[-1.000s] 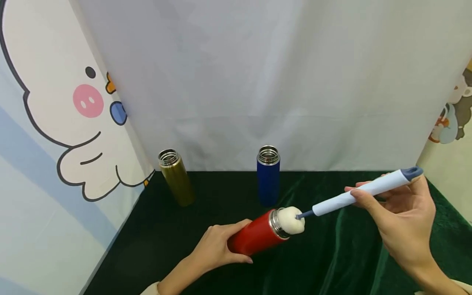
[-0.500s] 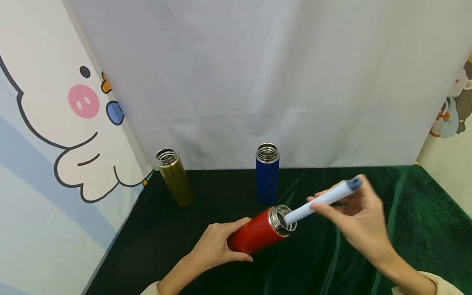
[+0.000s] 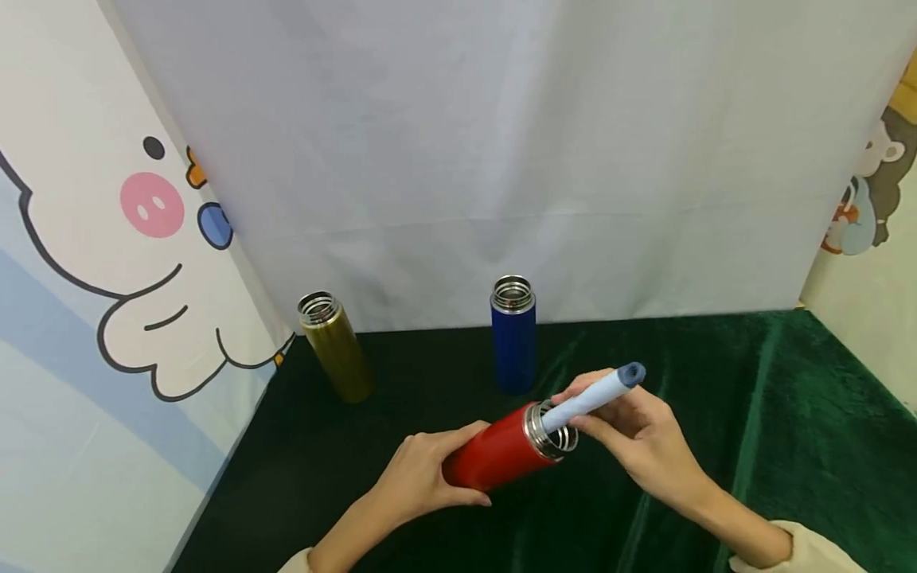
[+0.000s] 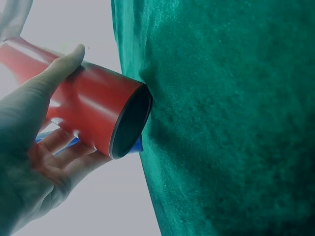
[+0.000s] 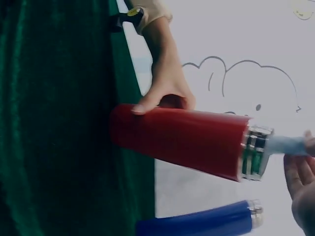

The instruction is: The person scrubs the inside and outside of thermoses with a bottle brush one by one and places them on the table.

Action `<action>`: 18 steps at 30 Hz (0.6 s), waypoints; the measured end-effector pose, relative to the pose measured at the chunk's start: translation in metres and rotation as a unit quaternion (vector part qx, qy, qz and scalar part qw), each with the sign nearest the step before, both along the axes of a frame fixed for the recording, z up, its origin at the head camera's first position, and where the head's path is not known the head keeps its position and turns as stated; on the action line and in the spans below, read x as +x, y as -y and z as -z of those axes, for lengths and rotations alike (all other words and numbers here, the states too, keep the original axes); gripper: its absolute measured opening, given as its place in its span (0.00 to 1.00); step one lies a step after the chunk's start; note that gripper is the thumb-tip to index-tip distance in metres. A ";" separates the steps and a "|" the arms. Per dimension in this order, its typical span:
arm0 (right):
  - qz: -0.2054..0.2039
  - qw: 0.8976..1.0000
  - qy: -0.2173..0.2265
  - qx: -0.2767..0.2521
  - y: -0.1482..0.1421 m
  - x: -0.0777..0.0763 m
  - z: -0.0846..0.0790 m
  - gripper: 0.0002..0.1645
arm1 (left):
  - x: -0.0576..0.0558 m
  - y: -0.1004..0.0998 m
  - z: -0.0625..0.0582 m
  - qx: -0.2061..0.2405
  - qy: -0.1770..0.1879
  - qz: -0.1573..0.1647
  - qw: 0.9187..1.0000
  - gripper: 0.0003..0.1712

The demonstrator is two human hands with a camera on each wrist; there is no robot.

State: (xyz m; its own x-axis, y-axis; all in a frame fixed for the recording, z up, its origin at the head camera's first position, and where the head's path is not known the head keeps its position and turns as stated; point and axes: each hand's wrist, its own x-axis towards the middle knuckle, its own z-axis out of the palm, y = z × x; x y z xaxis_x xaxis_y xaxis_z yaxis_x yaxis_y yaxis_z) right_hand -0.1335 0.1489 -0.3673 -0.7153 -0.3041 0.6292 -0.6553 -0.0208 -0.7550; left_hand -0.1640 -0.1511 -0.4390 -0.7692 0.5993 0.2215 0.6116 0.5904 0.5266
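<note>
My left hand (image 3: 424, 477) grips a red thermos bottle (image 3: 494, 455) round its lower body, tilted with its steel mouth up toward the right. In the left wrist view, thumb and fingers wrap opposite sides of the red bottle (image 4: 101, 101), its dark base close to the cloth. My right hand (image 3: 637, 438) pinches the pale blue handle of a bottle sponge brush (image 3: 591, 398) between thumb and fingers. The brush runs into the bottle's mouth, and its white sponge head is hidden inside. The right wrist view shows the handle entering the steel neck (image 5: 256, 152).
An uncapped gold bottle (image 3: 340, 358) stands at the back left of the dark green cloth (image 3: 716, 382). Just behind the red bottle, an uncapped blue bottle (image 3: 514, 350) stands upright. A white curtain (image 3: 444, 159) hangs along the back edge.
The sponge head, in the bottle's mouth a second ago, has gone down inside. My right hand has moved left with the brush, close to the rim. My left hand holds still.
</note>
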 end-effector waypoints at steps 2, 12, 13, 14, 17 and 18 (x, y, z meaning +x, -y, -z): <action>-0.002 1.000 -0.004 -0.029 -0.005 0.001 -0.008 0.22 | 0.000 -0.001 0.000 0.002 -0.001 0.000 1.000 0.46; 0.015 0.982 -0.073 -0.175 -0.033 0.002 -0.040 0.22 | 0.000 0.001 0.001 0.000 0.007 -0.006 1.000 0.46; 0.023 0.979 -0.072 -0.189 -0.035 0.001 -0.042 0.22 | 0.000 0.001 0.001 -0.001 0.006 -0.009 1.000 0.46; 0.031 0.977 -0.070 -0.201 -0.037 0.001 -0.044 0.22 | 0.000 0.002 0.000 -0.002 0.007 -0.010 1.000 0.46; 0.034 0.966 -0.062 -0.247 -0.040 0.001 -0.047 0.21 | 0.001 0.002 0.000 -0.006 0.009 -0.011 1.000 0.47; 0.033 0.962 -0.059 -0.264 -0.041 0.001 -0.048 0.21 | 0.001 0.002 0.000 -0.007 0.010 -0.011 1.000 0.47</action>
